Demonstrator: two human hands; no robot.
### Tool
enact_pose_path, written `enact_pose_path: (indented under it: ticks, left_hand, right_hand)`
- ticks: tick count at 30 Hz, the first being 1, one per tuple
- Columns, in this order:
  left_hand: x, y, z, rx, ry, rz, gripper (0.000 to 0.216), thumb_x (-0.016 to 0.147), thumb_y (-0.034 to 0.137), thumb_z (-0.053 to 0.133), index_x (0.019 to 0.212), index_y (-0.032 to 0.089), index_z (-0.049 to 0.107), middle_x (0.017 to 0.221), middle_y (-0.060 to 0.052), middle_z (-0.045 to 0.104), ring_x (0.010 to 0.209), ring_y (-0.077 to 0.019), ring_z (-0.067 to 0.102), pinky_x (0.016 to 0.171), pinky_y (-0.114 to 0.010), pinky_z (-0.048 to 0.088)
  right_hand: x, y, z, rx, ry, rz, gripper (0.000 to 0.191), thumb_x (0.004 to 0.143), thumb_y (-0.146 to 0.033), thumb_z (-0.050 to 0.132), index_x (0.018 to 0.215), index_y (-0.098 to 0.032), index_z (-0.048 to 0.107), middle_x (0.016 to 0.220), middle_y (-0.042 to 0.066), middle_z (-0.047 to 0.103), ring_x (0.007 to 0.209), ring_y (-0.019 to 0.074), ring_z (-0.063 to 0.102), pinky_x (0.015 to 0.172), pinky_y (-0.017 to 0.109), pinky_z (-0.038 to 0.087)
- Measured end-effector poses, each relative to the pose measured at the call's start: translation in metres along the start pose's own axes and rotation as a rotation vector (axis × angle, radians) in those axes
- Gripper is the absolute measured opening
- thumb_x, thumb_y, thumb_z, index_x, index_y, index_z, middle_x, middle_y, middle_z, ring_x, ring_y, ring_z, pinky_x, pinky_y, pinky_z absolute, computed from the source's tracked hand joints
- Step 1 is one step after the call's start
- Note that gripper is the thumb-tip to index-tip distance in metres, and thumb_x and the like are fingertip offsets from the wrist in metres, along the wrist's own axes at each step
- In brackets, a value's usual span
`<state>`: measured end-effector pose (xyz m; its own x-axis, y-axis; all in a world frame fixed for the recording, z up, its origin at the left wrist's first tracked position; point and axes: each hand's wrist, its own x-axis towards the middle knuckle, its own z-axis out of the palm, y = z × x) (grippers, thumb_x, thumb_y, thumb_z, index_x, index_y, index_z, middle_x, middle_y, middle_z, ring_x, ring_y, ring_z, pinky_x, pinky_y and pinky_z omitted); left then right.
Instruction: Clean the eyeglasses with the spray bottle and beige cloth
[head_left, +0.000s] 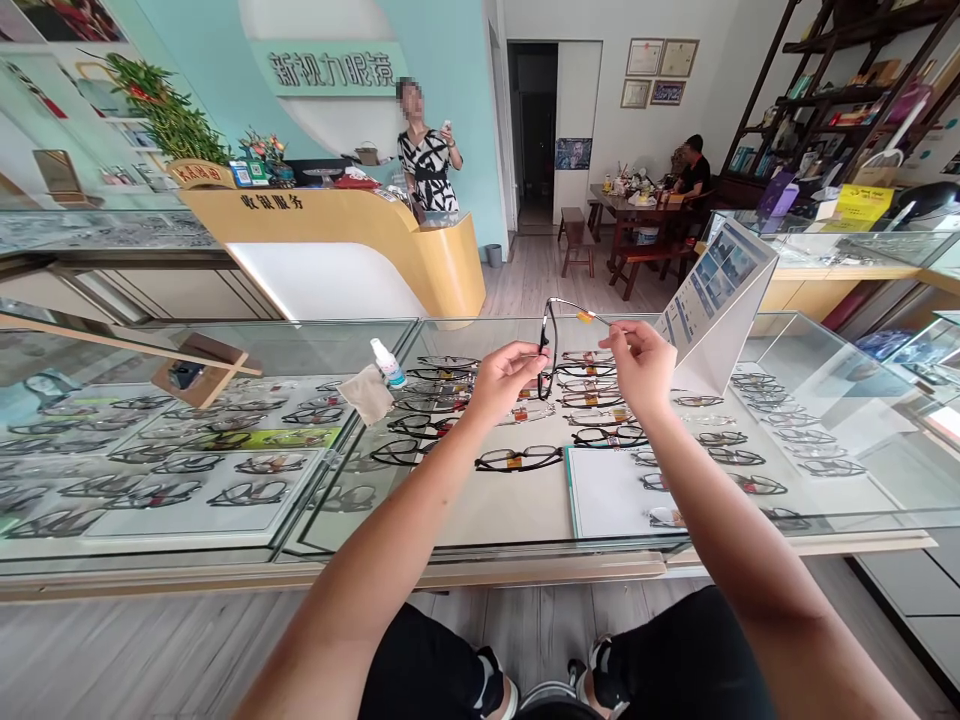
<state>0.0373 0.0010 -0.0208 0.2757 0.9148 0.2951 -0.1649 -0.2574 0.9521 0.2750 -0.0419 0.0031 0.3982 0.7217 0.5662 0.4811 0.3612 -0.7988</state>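
Note:
Both my hands hold a pair of dark-framed eyeglasses (pixel 551 345) above the glass display counter. My left hand (pixel 504 378) pinches the front frame near its lower part. With fingers closed, my right hand (pixel 641 362) grips the end of one temple arm, which carries an orange tag (pixel 585 316). Rows of eyeglasses lie beneath the glass, among them a black pair (pixel 517 460) just below my hands. Left of my hands, a small white spray bottle (pixel 387 362) and a beige cleaning cloth (pixel 367 396) rest on the countertop.
A standing display card (pixel 720 300) is on the counter at right, and a wooden stand (pixel 201 368) at left. Beyond the counter, a person (pixel 429 160) stands by a yellow cashier desk (pixel 330 225). Another person (pixel 694 170) sits at a table in the back.

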Motion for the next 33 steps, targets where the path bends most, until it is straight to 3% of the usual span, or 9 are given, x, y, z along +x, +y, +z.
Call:
enact_pose_path:
  ticks: [5,9,12,16,19,23,27,33]
  left_hand:
    - [0.003,-0.005,-0.005,0.065,-0.027,0.015,0.063,0.075,0.073,0.099,0.108,0.02,0.087,0.12,-0.012,0.089,0.106,-0.0278,0.082,0.084,-0.039,0.07]
    - [0.002,-0.003,-0.005,0.061,-0.028,0.038,0.062,0.076,0.072,0.099,0.108,0.021,0.087,0.119,-0.011,0.089,0.105,-0.0272,0.082,0.084,-0.038,0.07]
    - [-0.002,0.001,0.0,0.009,-0.006,0.044,0.061,0.077,0.072,0.099,0.106,0.021,0.085,0.12,-0.011,0.088,0.107,-0.0263,0.081,0.087,-0.039,0.071]
    - [-0.008,0.003,0.008,0.019,-0.027,0.044,0.06,0.078,0.071,0.099,0.108,0.021,0.085,0.111,-0.009,0.088,0.094,-0.0226,0.08,0.086,-0.039,0.071]
    - [-0.009,0.001,0.013,0.048,-0.036,0.046,0.061,0.077,0.071,0.1,0.107,0.02,0.086,0.098,-0.007,0.085,0.08,-0.0195,0.077,0.08,-0.036,0.069]
    - [-0.009,-0.001,0.016,0.074,-0.029,0.06,0.06,0.074,0.069,0.102,0.107,0.02,0.086,0.094,-0.006,0.084,0.078,-0.0184,0.075,0.075,-0.033,0.067]
    - [-0.009,-0.004,0.017,0.071,-0.03,0.109,0.055,0.075,0.065,0.102,0.103,0.02,0.086,0.103,-0.008,0.085,0.095,-0.0233,0.078,0.082,-0.035,0.07]
    - [-0.009,-0.004,0.012,0.092,-0.019,0.095,0.052,0.084,0.066,0.096,0.11,0.022,0.087,0.108,-0.009,0.088,0.096,-0.026,0.082,0.083,-0.038,0.07]
  right_hand:
    - [0.008,0.005,-0.005,-0.003,0.125,-0.153,0.033,0.105,-0.046,0.066,0.131,-0.026,0.071,0.127,0.011,0.09,0.062,0.0167,0.061,0.064,0.036,0.052]
    - [0.006,0.004,-0.004,0.016,0.121,-0.204,0.033,0.104,-0.044,0.07,0.133,-0.029,0.062,0.132,0.011,0.087,0.073,0.0194,0.072,0.061,0.036,0.052]
    - [-0.003,0.003,0.002,0.019,0.037,-0.218,0.035,0.105,-0.049,0.071,0.133,-0.03,0.06,0.138,0.011,0.083,0.08,0.021,0.076,0.061,0.037,0.056]
    - [-0.015,0.007,0.015,-0.043,-0.109,-0.317,0.065,0.103,-0.061,0.076,0.155,-0.031,0.051,0.162,0.018,0.066,0.12,0.0321,0.078,0.081,0.046,0.07]
    - [-0.017,0.014,0.021,-0.099,-0.137,-0.403,0.078,0.103,-0.063,0.076,0.164,-0.028,0.042,0.175,0.025,0.051,0.136,0.0375,0.07,0.098,0.056,0.069]
    - [-0.015,0.019,0.022,-0.151,-0.115,-0.378,0.079,0.1,-0.061,0.078,0.163,-0.028,0.042,0.171,0.026,0.05,0.138,0.0388,0.067,0.104,0.06,0.068]
    - [-0.014,0.02,0.021,-0.168,-0.126,-0.352,0.077,0.099,-0.055,0.077,0.162,-0.028,0.042,0.154,0.022,0.058,0.137,0.0389,0.067,0.1,0.058,0.069]
    - [-0.014,0.017,0.019,-0.141,-0.173,-0.33,0.083,0.098,-0.041,0.072,0.171,-0.029,0.034,0.16,0.023,0.056,0.135,0.0371,0.069,0.099,0.056,0.068]
